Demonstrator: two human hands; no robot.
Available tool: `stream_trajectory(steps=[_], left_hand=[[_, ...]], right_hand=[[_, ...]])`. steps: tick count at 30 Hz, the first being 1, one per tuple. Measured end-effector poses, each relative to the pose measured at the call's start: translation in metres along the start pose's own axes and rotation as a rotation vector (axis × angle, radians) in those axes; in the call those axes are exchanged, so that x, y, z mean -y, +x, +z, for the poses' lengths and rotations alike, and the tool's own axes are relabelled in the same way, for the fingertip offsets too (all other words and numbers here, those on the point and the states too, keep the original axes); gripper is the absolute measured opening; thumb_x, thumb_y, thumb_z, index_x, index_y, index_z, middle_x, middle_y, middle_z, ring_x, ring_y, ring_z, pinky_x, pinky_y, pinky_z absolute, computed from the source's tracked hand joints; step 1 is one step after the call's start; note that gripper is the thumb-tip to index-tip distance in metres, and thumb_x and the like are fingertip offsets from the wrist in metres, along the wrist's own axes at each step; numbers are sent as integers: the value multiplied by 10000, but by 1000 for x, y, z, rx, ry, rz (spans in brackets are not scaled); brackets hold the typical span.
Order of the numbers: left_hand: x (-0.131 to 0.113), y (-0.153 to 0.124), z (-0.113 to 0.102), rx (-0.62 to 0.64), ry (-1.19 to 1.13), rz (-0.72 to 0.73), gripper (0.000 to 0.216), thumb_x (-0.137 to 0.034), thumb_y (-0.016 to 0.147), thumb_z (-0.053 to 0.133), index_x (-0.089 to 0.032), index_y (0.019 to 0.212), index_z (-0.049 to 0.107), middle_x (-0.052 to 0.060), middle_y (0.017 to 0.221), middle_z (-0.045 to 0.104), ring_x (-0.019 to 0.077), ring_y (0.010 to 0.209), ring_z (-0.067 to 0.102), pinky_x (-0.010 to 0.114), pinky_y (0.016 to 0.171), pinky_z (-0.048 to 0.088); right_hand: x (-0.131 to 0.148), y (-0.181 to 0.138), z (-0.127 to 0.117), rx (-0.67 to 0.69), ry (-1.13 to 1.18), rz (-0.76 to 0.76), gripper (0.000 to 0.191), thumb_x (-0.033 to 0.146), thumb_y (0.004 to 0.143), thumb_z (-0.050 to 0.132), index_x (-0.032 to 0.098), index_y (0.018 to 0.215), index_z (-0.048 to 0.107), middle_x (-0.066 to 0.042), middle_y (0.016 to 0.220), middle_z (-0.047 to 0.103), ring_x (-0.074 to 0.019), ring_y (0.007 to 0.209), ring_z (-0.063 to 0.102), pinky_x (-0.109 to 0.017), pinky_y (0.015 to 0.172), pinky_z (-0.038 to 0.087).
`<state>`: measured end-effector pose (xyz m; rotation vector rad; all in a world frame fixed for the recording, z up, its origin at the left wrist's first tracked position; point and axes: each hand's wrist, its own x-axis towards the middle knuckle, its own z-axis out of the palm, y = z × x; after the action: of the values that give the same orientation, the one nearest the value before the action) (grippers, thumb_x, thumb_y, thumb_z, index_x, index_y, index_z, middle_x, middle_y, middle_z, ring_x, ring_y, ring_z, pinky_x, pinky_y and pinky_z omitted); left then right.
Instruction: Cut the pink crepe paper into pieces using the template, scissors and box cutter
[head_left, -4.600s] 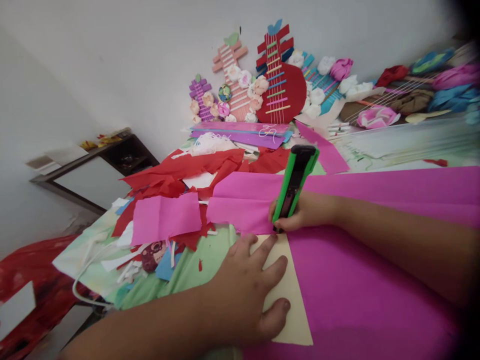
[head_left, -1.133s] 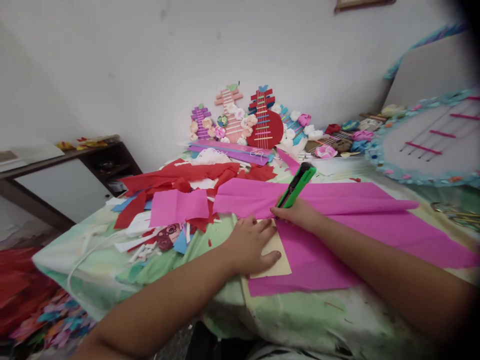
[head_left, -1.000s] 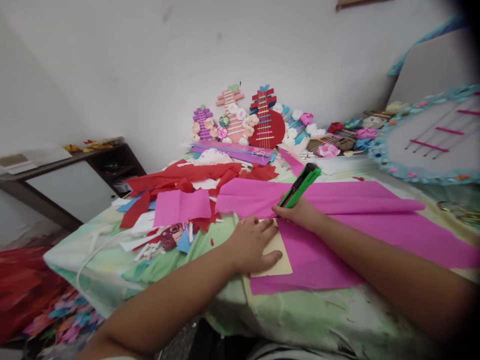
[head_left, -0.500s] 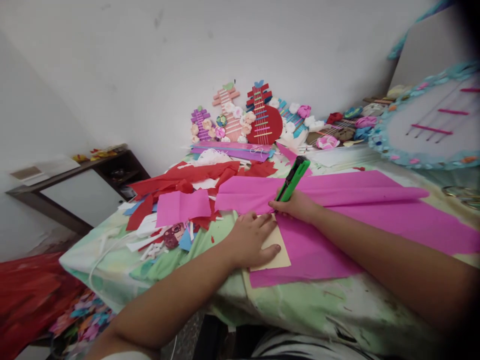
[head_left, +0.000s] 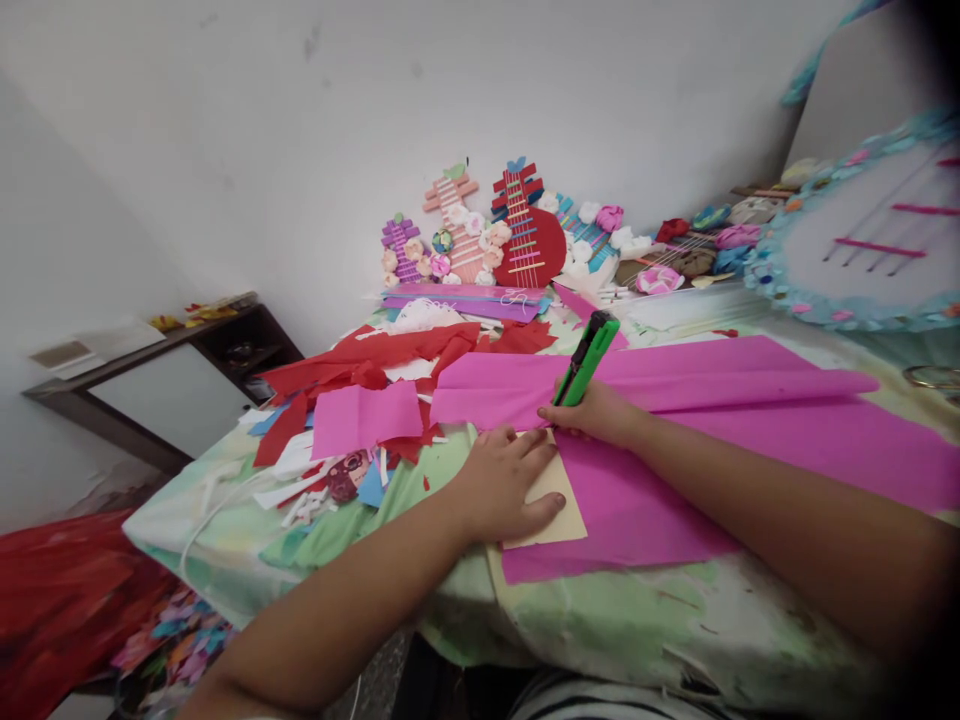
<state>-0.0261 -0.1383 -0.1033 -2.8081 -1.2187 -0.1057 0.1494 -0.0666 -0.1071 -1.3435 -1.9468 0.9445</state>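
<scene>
Head view: the left hand (head_left: 504,485) lies spread flat, fingers splayed, on a cream card (head_left: 559,505) that rests on the near-left corner of a pink crepe paper (head_left: 675,480) sheet. That weight probably keeps card and sheet from sliding. The right hand (head_left: 592,412) is closed around a green utility knife (head_left: 589,355), gripped low and tilted away, with its tip at the card's far edge (the blade itself is hidden). Red paper scraps (head_left: 360,365) lie left on the worktop (head_left: 600,630), and paper guitars (head_left: 525,235) stand by the wall. Compared with half a second earlier, both hands and the knife sit where they were; only the view has shifted slightly.
</scene>
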Motion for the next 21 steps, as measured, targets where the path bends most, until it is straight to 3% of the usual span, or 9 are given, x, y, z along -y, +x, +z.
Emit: stream_trajectory(steps=[10, 14, 21], left_hand=[[2, 1, 3, -17, 13, 10, 555, -495, 802, 339, -167, 1246, 401, 94, 1289, 414, 282, 1067, 405, 456, 913, 299], [1, 2, 4, -23, 15, 5, 557, -494, 800, 343, -173, 1253, 395, 90, 1284, 419, 283, 1062, 404, 453, 907, 303], [0, 2, 3, -18, 6, 0, 543, -481, 798, 364, -175, 1245, 403, 87, 1291, 413, 276, 1072, 405, 449, 910, 302]], right_hand=[[9, -1, 4, -52, -202, 17, 302, 443, 619, 559, 171, 592, 431, 16, 538, 507, -93, 506, 468, -206, 466, 332], [7, -2, 5, -69, -179, -38, 319, 458, 612, 564, 172, 590, 424, 16, 546, 494, -99, 524, 468, -218, 499, 345], [5, -4, 4, -69, -91, 9, 359, 482, 558, 614, 169, 572, 440, 17, 527, 497, -99, 504, 466, -217, 468, 339]])
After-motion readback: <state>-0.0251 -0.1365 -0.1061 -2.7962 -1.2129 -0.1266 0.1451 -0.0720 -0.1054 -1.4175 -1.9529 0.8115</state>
